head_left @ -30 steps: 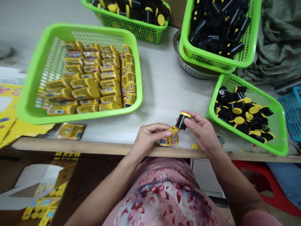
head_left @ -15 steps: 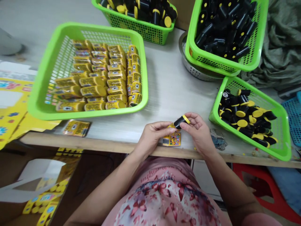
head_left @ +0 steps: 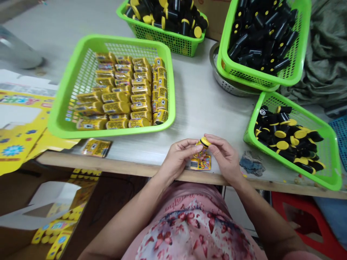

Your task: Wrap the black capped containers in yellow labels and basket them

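Observation:
Near the table's front edge, my left hand (head_left: pixel 179 154) pinches a small black container with a yellow cap (head_left: pixel 205 141), now mostly inside a printed yellow sleeve (head_left: pixel 200 153). Only the cap and a thin black band stick out at the top, tilted to the upper right. Fingers and thumb of my right hand (head_left: pixel 223 156) close about the cap end. Just below the hands, a flat stack of printed yellow sleeves (head_left: pixel 201 163) lies on the table. A grey-blue rag (head_left: pixel 252 163) lies to the right of my right hand.
Left stands a green basket (head_left: pixel 111 134) of sleeved containers in rows; more sleeves (head_left: pixel 97 147) lie before it. Green baskets of black containers stand right (head_left: pixel 332 159), upper right (head_left: pixel 305 43) over a metal colander (head_left: pixel 230 86), and at the back (head_left: pixel 165 39). Yellow printed cardboard (head_left: pixel 29 126) lies far left.
The black container, bare in my fingers before, has gone down into the yellow sleeve. My right hand has shifted slightly and stays at the cap. The whole view has shifted a little.

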Demonstrator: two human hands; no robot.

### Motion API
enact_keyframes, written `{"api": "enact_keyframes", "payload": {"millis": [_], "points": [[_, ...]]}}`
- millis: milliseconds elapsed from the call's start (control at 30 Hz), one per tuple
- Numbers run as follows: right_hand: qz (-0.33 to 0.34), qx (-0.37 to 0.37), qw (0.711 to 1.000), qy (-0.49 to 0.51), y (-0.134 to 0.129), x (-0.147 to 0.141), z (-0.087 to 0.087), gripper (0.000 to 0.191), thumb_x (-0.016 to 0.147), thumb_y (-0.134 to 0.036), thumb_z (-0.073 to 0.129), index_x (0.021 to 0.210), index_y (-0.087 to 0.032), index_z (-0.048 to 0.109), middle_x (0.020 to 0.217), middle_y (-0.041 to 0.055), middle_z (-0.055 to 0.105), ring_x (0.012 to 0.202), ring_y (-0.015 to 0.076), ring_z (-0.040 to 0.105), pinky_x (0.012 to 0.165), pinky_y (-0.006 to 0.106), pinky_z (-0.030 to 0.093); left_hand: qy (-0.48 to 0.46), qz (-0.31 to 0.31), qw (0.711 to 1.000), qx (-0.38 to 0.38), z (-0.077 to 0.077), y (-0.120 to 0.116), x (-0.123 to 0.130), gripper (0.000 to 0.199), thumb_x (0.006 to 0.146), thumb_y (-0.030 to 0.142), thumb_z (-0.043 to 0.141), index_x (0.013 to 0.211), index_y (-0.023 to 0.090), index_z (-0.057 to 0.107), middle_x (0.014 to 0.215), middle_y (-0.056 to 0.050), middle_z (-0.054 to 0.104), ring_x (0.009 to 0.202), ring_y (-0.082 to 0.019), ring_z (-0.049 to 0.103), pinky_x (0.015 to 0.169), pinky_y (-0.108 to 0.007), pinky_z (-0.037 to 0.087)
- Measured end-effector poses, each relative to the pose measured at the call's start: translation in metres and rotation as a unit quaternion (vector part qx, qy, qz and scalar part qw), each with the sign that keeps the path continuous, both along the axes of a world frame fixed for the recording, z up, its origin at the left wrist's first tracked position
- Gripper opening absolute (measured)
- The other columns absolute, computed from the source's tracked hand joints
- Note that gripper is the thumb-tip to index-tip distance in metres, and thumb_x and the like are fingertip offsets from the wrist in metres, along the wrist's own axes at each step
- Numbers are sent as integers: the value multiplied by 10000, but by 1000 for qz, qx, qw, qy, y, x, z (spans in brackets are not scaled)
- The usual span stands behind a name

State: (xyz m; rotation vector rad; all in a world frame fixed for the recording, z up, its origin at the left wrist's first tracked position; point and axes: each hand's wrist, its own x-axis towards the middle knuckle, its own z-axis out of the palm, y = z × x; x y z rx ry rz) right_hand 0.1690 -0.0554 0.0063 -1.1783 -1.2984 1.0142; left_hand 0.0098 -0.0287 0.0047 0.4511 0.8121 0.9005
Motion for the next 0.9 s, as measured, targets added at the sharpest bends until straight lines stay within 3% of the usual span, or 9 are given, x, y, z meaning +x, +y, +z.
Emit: {"api": "enact_keyframes", "payload": {"millis": [233,333,500,567,667,733,800,900], "points": [[67,-97,990,78,5,13,6,280,831,-422,746,1070,-280,707,1132,18,765,1085,190,704,987,383,558,-23,-67,997,-20,2,1,-4,367,539,322,936,797,121,768,731,-38,756,576,-151,680,644,-283,563],[44,-98,993,56,6,11,3,338,780,-444,781,1048,-258,697,1042,28,770,986,186,715,937,376,570,9,-50,999,1,1,-2,-1,366,513,311,941,773,131,755,721,-27,745,597,-139,661,654,-270,548],[-64,-4,988,-141,5,5,-5,258,842,-445,711,978,-232,661,875,27,688,825,177,663,837,368,564,161,65,978,119,1,-8,6,346,506,262,932,774,169,734,770,-1,727,728,-144,641,720,-247,519],[-59,57,971,-223,3,3,-4,361,851,-456,699,1125,-236,617,993,67,684,924,217,663,880,411,561,184,83,972,123,1,-8,7,350,540,288,916,809,173,724,785,0,719,740,-148,636,721,-248,512],[-20,178,920,-348,-1,-1,-3,706,805,-395,757,1409,-243,423,1317,145,591,1224,312,570,1037,518,492,164,88,976,112,1,-5,7,366,569,314,906,840,177,701,784,9,703,726,-138,633,718,-245,514],[-7,234,889,-394,-3,-7,-4,735,845,-274,696,1480,-254,327,1347,147,566,1265,315,541,1057,532,479,137,91,980,116,0,-3,6,392,541,288,926,840,183,693,780,21,696,743,-130,638,737,-231,519],[-24,256,886,-385,-4,-12,-6,688,869,-172,601,1487,-262,314,1277,134,591,1203,288,580,1013,503,521,92,72,988,103,0,-2,5,397,544,291,932,851,186,703,781,20,706,741,-122,648,726,-213,522],[-39,246,910,-331,-4,-13,-10,682,842,-138,580,1470,-249,337,1245,131,594,1165,270,606,973,469,564,-9,-47,998,39,-1,-1,1,361,678,428,853,881,154,738,802,-57,751,714,-170,694,678,-257,550]]}}
